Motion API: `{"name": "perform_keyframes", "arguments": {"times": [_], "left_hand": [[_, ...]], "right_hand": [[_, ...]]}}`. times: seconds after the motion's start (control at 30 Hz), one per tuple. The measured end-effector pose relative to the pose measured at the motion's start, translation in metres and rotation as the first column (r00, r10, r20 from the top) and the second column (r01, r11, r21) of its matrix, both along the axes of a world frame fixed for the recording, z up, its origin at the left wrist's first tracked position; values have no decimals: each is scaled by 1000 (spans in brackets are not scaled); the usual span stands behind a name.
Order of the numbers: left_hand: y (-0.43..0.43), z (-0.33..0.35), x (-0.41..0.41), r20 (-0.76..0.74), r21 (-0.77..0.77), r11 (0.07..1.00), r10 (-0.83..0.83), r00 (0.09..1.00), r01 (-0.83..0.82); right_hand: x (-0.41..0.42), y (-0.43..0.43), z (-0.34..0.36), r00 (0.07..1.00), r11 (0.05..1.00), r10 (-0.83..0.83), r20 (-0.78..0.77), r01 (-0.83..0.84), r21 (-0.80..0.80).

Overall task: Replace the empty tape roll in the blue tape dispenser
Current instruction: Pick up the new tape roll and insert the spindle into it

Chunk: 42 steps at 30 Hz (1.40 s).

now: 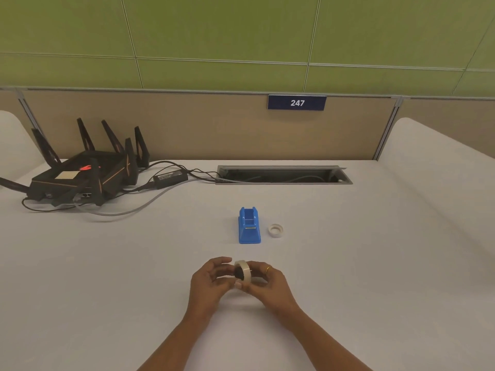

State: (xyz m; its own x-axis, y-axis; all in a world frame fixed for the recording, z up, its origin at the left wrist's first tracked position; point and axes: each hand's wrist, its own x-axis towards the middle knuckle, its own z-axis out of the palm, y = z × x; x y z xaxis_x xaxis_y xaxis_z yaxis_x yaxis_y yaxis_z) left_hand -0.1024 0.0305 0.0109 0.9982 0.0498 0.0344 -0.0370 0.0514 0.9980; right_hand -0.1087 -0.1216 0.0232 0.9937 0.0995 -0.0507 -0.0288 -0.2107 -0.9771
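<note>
Left fingers: curled round the left side of the tape roll, thumb under it, gripping it together with the other hand.
Right fingers: closed on the right side of the same roll; a gold ring sits on one finger.
Left hand: raised just over the table, palm turned right.
Right hand: facing the left hand, the roll held between them.
Tape roll: white, standing on edge, with a dark hub in its core on the left face.
Dispenser: blue, on the table beyond the hands, apart from them; its cradle looks bare.
Empty core: small white ring lying flat just right of the dispenser, not touching it.
Table: white, bearing everything.
Router: black, antennas up, far left at the back.
Power brick: black, right of the router, cables running to the cable tray.
Sign: "247" on the partition behind.
</note>
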Motion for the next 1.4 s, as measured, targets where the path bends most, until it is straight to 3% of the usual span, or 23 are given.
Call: {"name": "perform_keyframes", "arguments": {"times": [0.3,0.5,0.87,1.4], "left_hand": [[-6,2,-3,183,285,953,55,982,-107],[-1,-1,0,-16,123,990,-72,997,74],[0,1,0,-42,0,997,-75,996,75],[0,0,0,-43,0,999,-43,998,43]], "right_hand": [[-1,4,-5,998,998,-63,27,63,2],[0,1,-7,996,996,-79,33,77,49],[1,1,-7,998,997,-65,19,65,48],[0,-1,-6,1000,998,-28,11,28,54]]}}
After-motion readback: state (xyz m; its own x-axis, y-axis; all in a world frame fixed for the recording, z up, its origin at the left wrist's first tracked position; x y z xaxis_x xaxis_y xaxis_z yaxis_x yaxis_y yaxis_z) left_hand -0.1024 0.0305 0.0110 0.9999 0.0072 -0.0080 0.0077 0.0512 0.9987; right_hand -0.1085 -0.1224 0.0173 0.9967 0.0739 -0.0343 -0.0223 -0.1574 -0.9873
